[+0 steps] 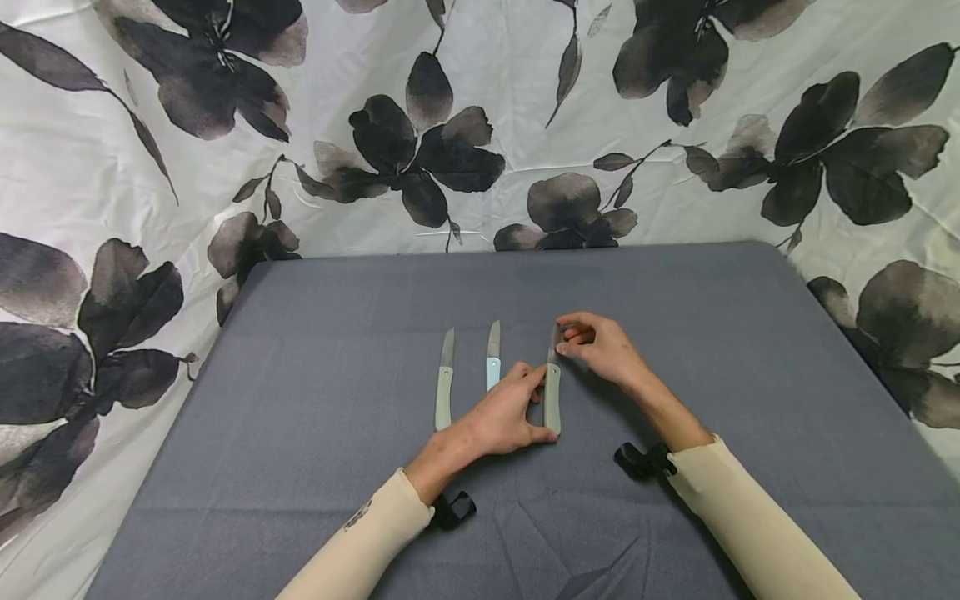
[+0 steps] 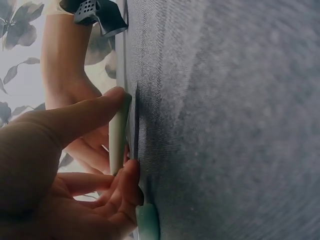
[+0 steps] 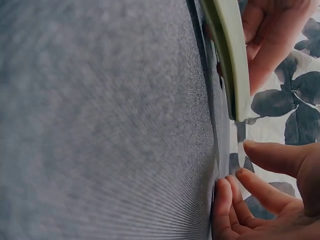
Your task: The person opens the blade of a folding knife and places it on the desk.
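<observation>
At the table's middle, the rightmost green-handled folding knife (image 1: 552, 400) has its blade open, pointing to the far side. My left hand (image 1: 498, 412) holds its handle, thumb at the butt end and forefinger near the pivot. In the left wrist view the handle (image 2: 118, 137) shows between that thumb and the fingers. My right hand (image 1: 603, 354) is at the blade, with thumb and forefinger at its edge and tip in the right wrist view, where the blade (image 3: 241, 135) stands close over the cloth. The right hand's other fingers are curled beside it.
To the left lie a blue-handled knife (image 1: 492, 368), partly hidden by my left hand, and another green-handled knife (image 1: 444, 392), both open and pointing away. Grey cloth (image 1: 337, 333) covers the table. A floral sheet (image 1: 517, 125) hangs behind it.
</observation>
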### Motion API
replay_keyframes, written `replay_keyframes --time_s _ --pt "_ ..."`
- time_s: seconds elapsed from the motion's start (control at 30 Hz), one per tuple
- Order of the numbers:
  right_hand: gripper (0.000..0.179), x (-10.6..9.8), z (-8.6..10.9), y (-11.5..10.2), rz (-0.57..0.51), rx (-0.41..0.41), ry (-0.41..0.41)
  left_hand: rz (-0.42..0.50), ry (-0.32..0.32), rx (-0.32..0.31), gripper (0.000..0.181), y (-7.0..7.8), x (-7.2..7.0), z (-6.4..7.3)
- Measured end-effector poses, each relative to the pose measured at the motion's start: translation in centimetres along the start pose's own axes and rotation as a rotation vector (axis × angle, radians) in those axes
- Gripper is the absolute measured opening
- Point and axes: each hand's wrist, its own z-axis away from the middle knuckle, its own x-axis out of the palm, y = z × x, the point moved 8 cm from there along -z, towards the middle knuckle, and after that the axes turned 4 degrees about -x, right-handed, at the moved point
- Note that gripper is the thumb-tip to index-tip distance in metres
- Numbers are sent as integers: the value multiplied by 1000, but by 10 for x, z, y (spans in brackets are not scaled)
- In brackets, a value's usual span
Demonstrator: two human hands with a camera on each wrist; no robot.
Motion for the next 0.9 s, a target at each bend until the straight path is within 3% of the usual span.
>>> replay_keyframes --time_s 0.3,0.53,0.67,0.77,0.9 --pt "43 3 -3 2 25 -12 -13 -23 -31 -56 92 -2 3 -1" --pt "43 5 -3 -1 44 -32 -30 -34 -31 -76 74 -2 2 -1" --pt "45 4 -4 -1 70 -39 -38 -28 -23 -80 80 -2 0 -1" --pt "47 5 -2 0 79 -30 -51 -10 8 -86 84 -4 -3 2" --pt "46 7 2 3 75 -6 -67 5 120 -60 70 -5 -16 8"
